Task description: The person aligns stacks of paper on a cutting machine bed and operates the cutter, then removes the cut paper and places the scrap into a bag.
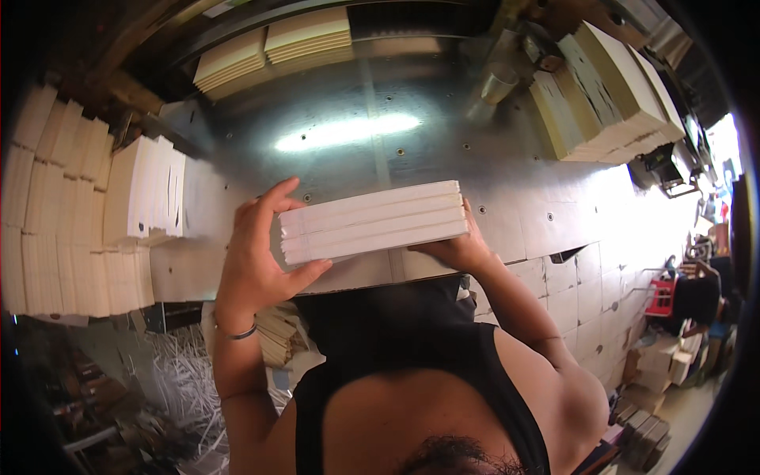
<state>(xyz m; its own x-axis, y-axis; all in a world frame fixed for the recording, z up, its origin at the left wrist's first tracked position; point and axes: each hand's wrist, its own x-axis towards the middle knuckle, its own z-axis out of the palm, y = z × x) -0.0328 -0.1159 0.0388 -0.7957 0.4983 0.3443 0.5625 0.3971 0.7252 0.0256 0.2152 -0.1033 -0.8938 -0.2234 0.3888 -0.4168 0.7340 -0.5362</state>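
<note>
A stack of several white paper blocks [376, 220], like unbound books, is at the near edge of the metal table, its layered long side facing up. Around its left end is my left hand [257, 253], the thumb along the near side, a finger against the far side and the index finger lifted away. My right hand [467, 245] grips the right end, fingers partly hidden beneath and behind it. A dark band circles my left wrist.
On the left stand tall piles of paper blocks [67, 214] and a white stack [142, 190]. More stacks [309, 38] lie at the back, others [606, 95] at the far right. Paper strips [186, 372] cover the floor lower left. A person [697, 297] is at far right by a red crate [661, 297].
</note>
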